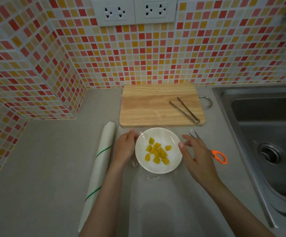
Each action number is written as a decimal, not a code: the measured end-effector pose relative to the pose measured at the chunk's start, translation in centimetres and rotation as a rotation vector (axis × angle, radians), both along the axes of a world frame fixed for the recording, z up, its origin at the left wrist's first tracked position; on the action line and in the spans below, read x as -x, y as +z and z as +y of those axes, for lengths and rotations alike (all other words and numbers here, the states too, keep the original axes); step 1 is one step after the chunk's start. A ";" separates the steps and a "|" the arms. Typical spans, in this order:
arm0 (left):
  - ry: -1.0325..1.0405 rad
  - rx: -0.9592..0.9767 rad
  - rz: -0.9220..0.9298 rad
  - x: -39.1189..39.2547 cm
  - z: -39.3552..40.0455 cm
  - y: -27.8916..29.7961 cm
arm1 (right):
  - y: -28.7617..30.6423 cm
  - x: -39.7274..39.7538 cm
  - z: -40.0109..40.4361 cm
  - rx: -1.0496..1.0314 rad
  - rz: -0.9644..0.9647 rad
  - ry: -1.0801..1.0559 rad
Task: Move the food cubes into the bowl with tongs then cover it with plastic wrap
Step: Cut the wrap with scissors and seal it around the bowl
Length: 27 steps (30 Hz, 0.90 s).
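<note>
Under clear plastic wrap (pixel 176 139), yellow food cubes (pixel 157 152) fill the white bowl (pixel 145 165).

Orange-handled scissors (pixel 212 152) beside steel sink (pixel 265 127)

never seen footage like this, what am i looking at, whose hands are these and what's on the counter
One camera worn on a person's head, looking down at a grey counter. No machine here: the left hand and right hand flank a white round bowl of yellow food cubes, pressing clear plastic wrap around it. Neither holds a tool. Metal tongs lie on the wooden cutting board, orange-handled scissors to the right, the wrap roll to the left, a steel sink beyond.
</note>
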<state>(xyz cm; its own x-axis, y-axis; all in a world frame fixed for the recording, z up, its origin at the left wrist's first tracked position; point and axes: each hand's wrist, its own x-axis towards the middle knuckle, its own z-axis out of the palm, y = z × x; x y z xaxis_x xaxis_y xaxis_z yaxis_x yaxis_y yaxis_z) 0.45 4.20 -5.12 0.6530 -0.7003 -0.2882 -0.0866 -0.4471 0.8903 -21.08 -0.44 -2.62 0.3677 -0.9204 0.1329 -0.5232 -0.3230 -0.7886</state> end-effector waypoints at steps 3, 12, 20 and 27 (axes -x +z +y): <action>-0.071 -0.057 -0.273 -0.1 -0.5 -0.4 | 0.5 -0.8 -1.2 0.053 -0.020 0.087; 0.050 0.028 0.215 0.0 -1.1 -1.5 | -0.8 -4.3 -4.2 -0.146 -0.066 0.385; 0.034 0.008 0.441 -0.3 -0.4 -2.9 | -2.4 -4.8 -3.9 -0.198 -0.081 0.246; -0.076 -0.049 0.212 -0.9 -0.8 -3.1 | -3.5 -4.8 -4.0 -0.250 -0.142 0.124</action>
<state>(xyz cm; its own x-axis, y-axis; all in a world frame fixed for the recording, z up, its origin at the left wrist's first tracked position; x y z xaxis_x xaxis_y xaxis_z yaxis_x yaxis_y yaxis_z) 1.34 3.42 -8.25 0.5202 -0.7269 -0.4484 0.0653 -0.4896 0.8695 -16.25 -4.42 -6.16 0.4731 -0.8804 -0.0343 -0.3712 -0.1638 -0.9140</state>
